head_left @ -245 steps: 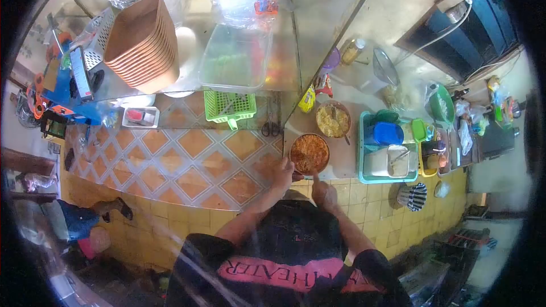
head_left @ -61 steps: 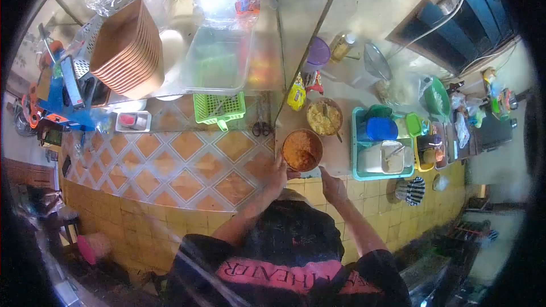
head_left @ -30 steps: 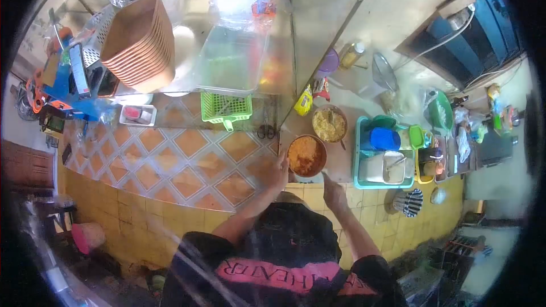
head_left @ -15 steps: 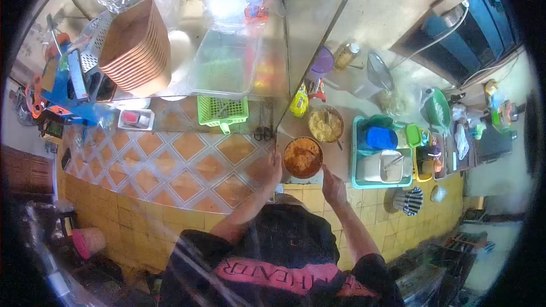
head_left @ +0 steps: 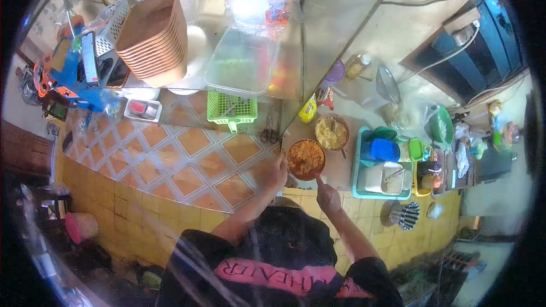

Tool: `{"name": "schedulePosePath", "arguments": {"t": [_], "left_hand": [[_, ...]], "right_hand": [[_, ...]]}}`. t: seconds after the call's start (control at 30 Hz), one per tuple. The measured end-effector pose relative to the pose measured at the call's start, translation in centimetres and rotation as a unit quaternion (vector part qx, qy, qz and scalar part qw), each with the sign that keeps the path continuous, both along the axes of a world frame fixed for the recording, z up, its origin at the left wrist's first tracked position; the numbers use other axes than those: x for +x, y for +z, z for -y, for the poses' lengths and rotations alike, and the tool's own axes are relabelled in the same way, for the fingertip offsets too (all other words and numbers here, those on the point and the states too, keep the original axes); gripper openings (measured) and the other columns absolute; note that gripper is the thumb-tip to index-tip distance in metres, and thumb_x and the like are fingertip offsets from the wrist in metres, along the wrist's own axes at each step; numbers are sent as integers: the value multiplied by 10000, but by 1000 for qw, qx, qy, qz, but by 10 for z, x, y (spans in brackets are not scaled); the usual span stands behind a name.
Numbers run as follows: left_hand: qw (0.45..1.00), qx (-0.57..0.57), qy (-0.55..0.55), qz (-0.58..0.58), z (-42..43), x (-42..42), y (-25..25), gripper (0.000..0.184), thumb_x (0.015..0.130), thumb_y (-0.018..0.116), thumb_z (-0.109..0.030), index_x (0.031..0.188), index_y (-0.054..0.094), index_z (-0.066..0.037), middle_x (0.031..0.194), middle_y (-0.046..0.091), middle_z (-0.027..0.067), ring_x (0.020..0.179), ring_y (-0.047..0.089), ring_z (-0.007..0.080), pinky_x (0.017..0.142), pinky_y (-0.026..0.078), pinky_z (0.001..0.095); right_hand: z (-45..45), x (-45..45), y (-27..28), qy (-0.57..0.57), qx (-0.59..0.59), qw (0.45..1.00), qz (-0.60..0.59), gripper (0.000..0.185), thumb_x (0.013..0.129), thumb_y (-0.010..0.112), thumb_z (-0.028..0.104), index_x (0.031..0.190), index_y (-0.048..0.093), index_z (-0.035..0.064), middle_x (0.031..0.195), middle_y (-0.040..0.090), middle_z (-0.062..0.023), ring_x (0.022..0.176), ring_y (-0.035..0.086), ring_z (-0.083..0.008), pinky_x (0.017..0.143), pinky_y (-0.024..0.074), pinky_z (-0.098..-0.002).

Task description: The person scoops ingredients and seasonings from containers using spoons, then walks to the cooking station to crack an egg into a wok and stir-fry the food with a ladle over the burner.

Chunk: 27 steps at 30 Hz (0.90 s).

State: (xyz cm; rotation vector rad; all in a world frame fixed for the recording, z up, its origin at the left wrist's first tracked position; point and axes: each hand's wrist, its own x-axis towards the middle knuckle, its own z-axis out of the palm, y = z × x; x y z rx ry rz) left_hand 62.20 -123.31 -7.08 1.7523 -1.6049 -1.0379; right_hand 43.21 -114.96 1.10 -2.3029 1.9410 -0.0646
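Observation:
A round brown bowl of orange-red food is at the counter's near edge. My left hand grips the bowl's left side, its fingers up against the wall. From the near right, my right hand is closed round the handle of a spoon, whose head is hidden in the food. Just behind stands a second bowl of pale yellow food, with a utensil resting in it. A yellow packet and a red-and-white packet stand farther back.
Right of the bowls, a turquoise basin holds a blue container and a white tub. A green basket and a white tray sit on the tiled counter. Stacked brown containers occupy the shelf above.
My right hand has shifted slightly down and left with the spoon, whose head no longer shows. The food's surface looks more even. The whole view has shifted a little.

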Motion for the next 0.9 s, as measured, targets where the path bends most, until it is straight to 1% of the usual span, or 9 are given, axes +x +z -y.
{"name": "schedulePosePath", "arguments": {"t": [0.13, 0.2, 0.3, 0.4, 0.5, 0.53, 0.6, 0.73, 0.9], "left_hand": [[978, -156, 48, -133, -28, -11, 5, 364, 906, 448, -247, 1235, 464, -92, 745, 614, 148, 683, 608, 300, 675, 476, 454], [906, 270, 40, -324, -29, -6, 62, 369, 905, 453, -217, 1232, 444, -46, 781, 611, 146, 722, 603, 314, 703, 474, 435], [902, 213, 12, -374, -25, -5, 55, 450, 927, 435, -188, 1349, 320, -82, 854, 605, 133, 737, 590, 232, 698, 494, 344], [994, 14, -32, -100, -23, -7, 32, 444, 933, 409, -147, 1360, 300, -91, 829, 602, 111, 656, 589, 159, 603, 509, 296], [964, -250, -8, -93, -16, -13, 9, 460, 923, 428, -141, 1365, 301, -113, 802, 602, 91, 616, 582, 152, 584, 509, 296], [964, -249, -6, -92, -16, -11, 18, 460, 923, 428, -141, 1365, 301, -113, 802, 602, 91, 616, 582, 152, 584, 509, 296], [950, 180, -2, -254, -15, -3, 58, 446, 907, 420, -134, 1335, 327, -55, 744, 584, 126, 677, 582, 256, 635, 475, 371], [949, 193, 4, -250, -10, -3, 56, 433, 909, 416, -130, 1331, 349, -62, 752, 598, 131, 699, 580, 275, 654, 467, 383], [996, -54, -20, -72, -14, -4, 19, 425, 903, 436, -142, 1322, 381, -91, 671, 574, 128, 580, 568, 241, 560, 449, 372]], "right_hand": [[17, -6, 7, -1, -125, 984, 126, 487, 774, 491, 4, 1253, 457, 86, 589, 496, -113, 510, 534, -294, 470, 446, -398], [31, -7, 12, -22, -124, 985, 114, 480, 782, 479, 7, 1255, 453, 82, 603, 497, -122, 514, 528, -294, 472, 449, -399], [30, -6, 0, -19, -104, 991, 82, 510, 770, 469, -9, 1271, 435, 84, 601, 492, -123, 507, 518, -295, 471, 445, -403], [5, 3, -6, -3, -37, 997, 61, 546, 762, 462, -17, 1293, 400, 90, 591, 492, -123, 511, 524, -297, 470, 448, -410], [7, 2, 8, 7, -8, 999, 51, 571, 758, 464, -21, 1309, 369, 93, 592, 504, -129, 521, 535, -297, 469, 450, -416], [11, 1, 12, 3, -37, 998, 51, 578, 758, 467, -22, 1313, 358, 94, 594, 511, -134, 526, 540, -296, 469, 451, -419], [24, -6, 3, -12, -65, 993, 95, 569, 762, 472, -26, 1307, 365, 95, 612, 528, -142, 530, 545, -302, 471, 450, -420], [34, -6, -12, -29, -98, 992, 75, 481, 768, 476, 34, 1246, 444, 72, 640, 535, -137, 562, 571, -282, 478, 474, -389], [3, 3, -17, 10, -6, 999, 42, 587, 788, 491, 27, 1343, 316, 102, 594, 530, -129, 523, 549, -289, 479, 459, -408]]}}
